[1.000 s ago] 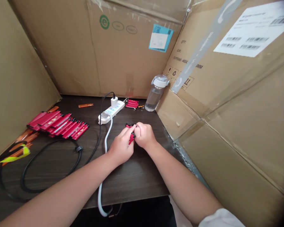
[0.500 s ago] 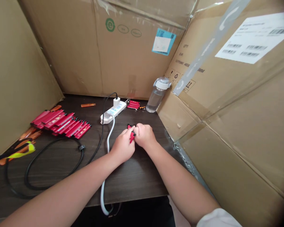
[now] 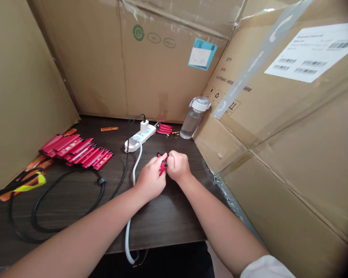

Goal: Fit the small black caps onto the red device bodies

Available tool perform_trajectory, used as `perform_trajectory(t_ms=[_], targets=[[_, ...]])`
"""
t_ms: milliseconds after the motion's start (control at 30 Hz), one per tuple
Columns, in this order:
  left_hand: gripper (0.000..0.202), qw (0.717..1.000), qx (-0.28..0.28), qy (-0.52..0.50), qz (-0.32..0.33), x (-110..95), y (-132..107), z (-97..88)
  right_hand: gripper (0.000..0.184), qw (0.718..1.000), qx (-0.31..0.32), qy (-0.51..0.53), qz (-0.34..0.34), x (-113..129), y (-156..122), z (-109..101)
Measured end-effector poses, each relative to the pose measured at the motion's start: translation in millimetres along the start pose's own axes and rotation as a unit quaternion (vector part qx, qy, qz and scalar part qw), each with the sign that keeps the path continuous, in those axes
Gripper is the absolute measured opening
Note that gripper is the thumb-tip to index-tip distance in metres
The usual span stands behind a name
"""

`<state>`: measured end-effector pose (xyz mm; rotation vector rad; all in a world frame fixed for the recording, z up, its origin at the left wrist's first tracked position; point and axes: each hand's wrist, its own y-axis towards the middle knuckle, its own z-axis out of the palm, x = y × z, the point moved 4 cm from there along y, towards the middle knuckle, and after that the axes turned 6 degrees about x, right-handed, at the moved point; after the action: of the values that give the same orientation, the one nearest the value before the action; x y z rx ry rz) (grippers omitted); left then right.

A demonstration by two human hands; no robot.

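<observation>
Presently, one red strip, long axis pointing forward, tip leaning right, pinched between left hand and right hand.

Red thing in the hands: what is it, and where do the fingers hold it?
It's a small red piece, gripped at its upper end by the left hand and right hand; only its lower end shows.
</observation>
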<state>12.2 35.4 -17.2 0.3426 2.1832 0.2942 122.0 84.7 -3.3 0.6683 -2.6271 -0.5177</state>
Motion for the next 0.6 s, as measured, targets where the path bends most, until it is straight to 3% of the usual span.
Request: perform_trajectory(t_ms=[300, 600], targets=[[0.055, 0.999, 0.012, 0.051, 0.001, -1.8, -1.7, -1.3, 0.023, 1.0, 0.017, -0.02, -0.011, 2.6, 2.9, -0.5], [0.057, 0.997, 0.016, 0.072, 0.001, -1.0, -2.5, -1.5, 0.028, 0.992, -0.063, 0.098, 0.053, -3.3, 0.4, -3.3]])
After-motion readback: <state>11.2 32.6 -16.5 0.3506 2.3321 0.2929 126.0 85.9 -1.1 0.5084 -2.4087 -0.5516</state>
